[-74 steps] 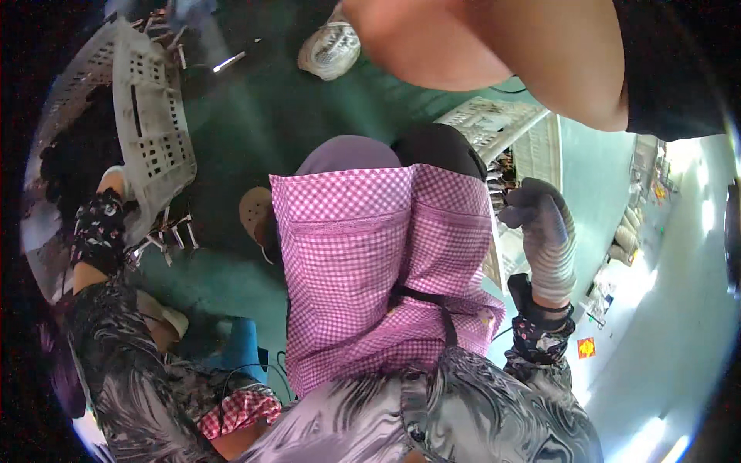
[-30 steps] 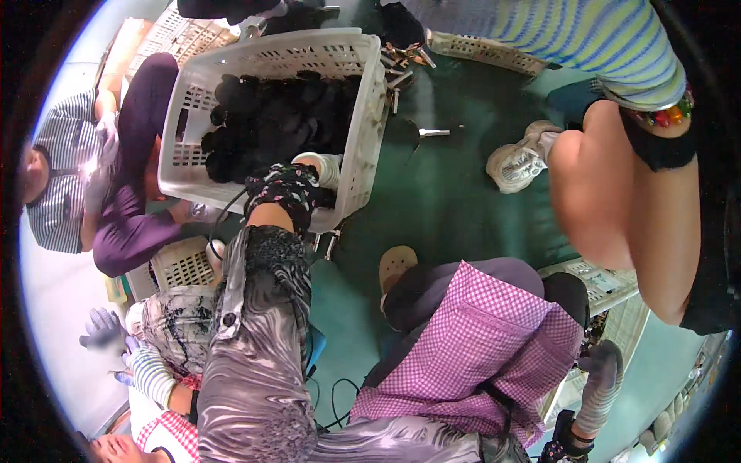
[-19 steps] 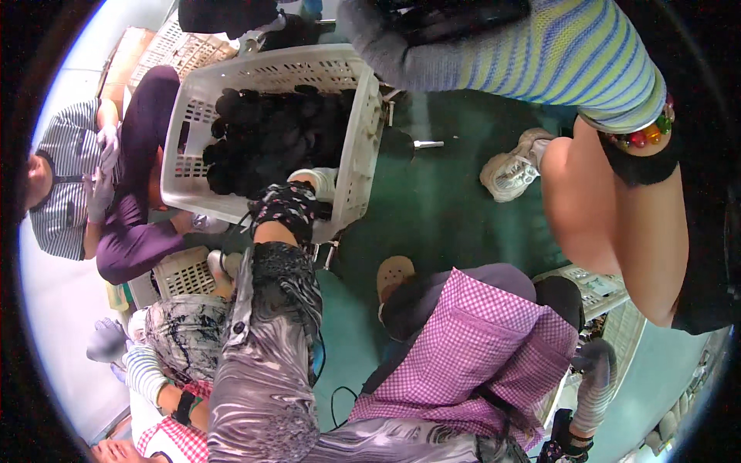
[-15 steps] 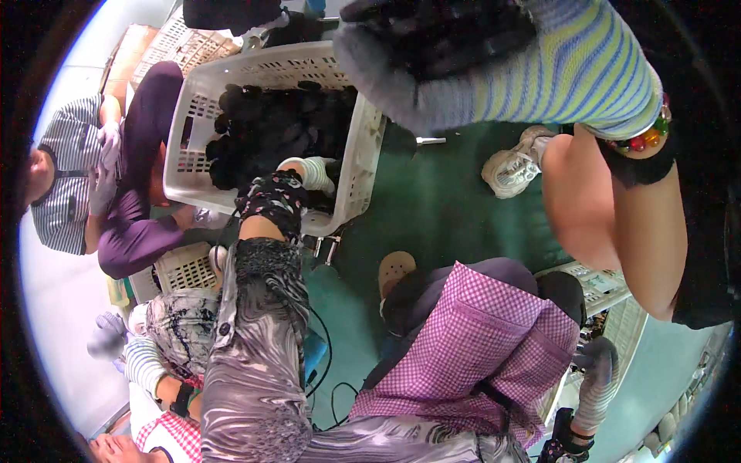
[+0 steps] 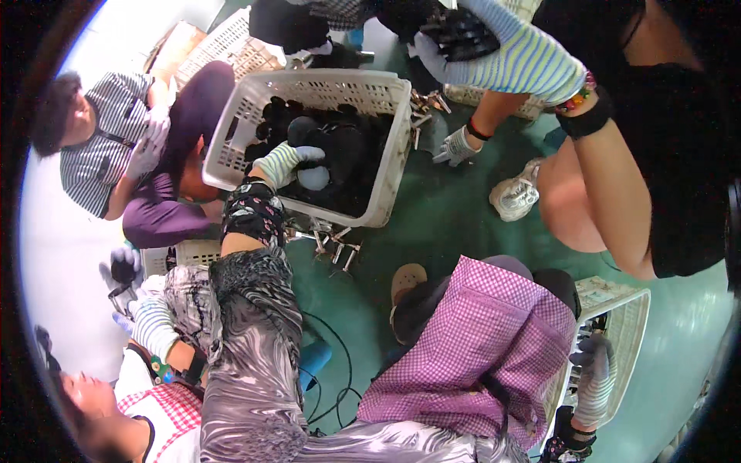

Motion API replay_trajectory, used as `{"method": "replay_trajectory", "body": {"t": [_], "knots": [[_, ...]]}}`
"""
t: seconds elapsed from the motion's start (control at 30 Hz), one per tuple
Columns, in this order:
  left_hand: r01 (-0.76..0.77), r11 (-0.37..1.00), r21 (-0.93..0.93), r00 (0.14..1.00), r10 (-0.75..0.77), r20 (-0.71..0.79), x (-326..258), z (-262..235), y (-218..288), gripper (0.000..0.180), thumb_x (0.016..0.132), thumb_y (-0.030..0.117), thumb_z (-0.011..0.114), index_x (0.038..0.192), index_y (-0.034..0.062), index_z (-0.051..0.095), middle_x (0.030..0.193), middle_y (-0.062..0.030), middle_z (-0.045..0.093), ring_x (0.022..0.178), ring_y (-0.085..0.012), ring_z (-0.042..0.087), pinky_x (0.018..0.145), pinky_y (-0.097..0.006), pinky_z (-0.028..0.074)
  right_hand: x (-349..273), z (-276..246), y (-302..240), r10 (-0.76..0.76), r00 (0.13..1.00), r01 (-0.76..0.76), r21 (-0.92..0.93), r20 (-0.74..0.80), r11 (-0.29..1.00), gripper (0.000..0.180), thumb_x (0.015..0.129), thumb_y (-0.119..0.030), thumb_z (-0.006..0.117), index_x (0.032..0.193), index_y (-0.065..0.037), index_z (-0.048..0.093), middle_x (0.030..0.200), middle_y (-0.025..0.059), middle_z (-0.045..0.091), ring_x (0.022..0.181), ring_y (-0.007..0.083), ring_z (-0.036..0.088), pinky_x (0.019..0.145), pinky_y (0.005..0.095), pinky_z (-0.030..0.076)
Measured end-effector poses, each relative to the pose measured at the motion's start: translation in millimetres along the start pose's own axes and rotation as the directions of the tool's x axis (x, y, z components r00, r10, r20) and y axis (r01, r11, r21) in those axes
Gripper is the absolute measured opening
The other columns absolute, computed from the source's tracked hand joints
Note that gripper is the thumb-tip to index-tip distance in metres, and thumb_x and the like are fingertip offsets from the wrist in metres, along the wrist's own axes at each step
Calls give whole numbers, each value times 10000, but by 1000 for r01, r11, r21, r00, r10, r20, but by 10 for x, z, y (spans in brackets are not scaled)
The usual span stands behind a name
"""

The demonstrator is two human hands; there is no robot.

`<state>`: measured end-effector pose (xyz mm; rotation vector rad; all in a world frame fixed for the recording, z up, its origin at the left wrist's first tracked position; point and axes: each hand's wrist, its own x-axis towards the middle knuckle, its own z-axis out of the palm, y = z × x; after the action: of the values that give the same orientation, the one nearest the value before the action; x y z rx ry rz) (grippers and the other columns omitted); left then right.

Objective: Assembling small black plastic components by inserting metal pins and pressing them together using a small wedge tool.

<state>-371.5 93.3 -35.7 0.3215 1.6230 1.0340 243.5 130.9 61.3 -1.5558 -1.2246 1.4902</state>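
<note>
My left hand (image 5: 284,163), in a striped glove with grey fingers, reaches into a white plastic basket (image 5: 309,76) of black rounded pieces (image 5: 359,166). Its fingers close at one of these pieces, though the grip is partly hidden. A grey oval patch lies beside the thumb; I cannot tell if it is glove or piece. Over at the right, my right hand (image 5: 596,369), gloved alike with dark finger ends, hangs beside a second white basket (image 5: 629,355). Those fingers are loosely bent and apart, with nothing visible in them. Small dark and metallic parts show in that basket.
At upper right a co-worker's striped glove (image 5: 525,65) holds a bundle of black pieces (image 5: 463,35). Another gloved hand (image 5: 461,147) is low over the green floor. Metal parts (image 5: 336,251) lie below the basket; a black cable (image 5: 347,363) loops nearby. People sit at left.
The view has shifted, placing the basket farther right. My left hand shows more clearly above the black pieces. The co-worker's glove with the bundle has drawn away upward, and another gloved hand has appeared.
</note>
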Motion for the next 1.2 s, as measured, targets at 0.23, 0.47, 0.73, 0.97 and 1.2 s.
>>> {"method": "replay_trajectory", "body": {"t": [0.23,0.47,0.73,0.97,1.2], "knots": [[-140,953,-267,989,120,-92,-400,-146,-3,331,699,87,700,1013,96,595,988,-71,626,889,-221,619,759,-402,546,-136,78,93,-39,999,39,28,-21,999,259,905,-247,452,950,-15,557,794,31,564,611,125,485,542,211,403],[-253,944,-211,950,284,129,-910,489,61,405,736,109,635,1127,72,537,1031,-81,604,922,-235,589,851,-359,474,-270,-60,88,-26,999,32,-139,47,990,284,880,-173,439,1042,25,562,894,37,561,831,120,493,754,246,401],[-361,930,65,774,260,578,-1226,1467,-237,624,524,103,724,1108,21,517,1040,-103,586,990,-236,559,906,-353,421,-40,452,81,-369,856,515,-671,363,534,521,702,-285,672,1156,-69,532,1172,229,507,1048,402,508,886,425,431],[-224,955,193,369,-100,924,-2142,2797,-620,684,577,109,786,1186,10,491,1109,-77,581,1035,-162,531,908,-326,423,157,256,226,-408,854,481,-788,323,384,305,756,-312,618,980,-106,591,937,154,595,840,331,583,743,419,469],[-484,787,381,591,-27,806,-2437,3055,-1079,800,694,180,749,1338,9,306,1230,-123,508,1124,-201,485,970,-307,366,249,126,277,-538,800,550,-684,266,480,174,799,-240,577,870,-82,590,831,161,610,770,338,588,679,407,469]]}}
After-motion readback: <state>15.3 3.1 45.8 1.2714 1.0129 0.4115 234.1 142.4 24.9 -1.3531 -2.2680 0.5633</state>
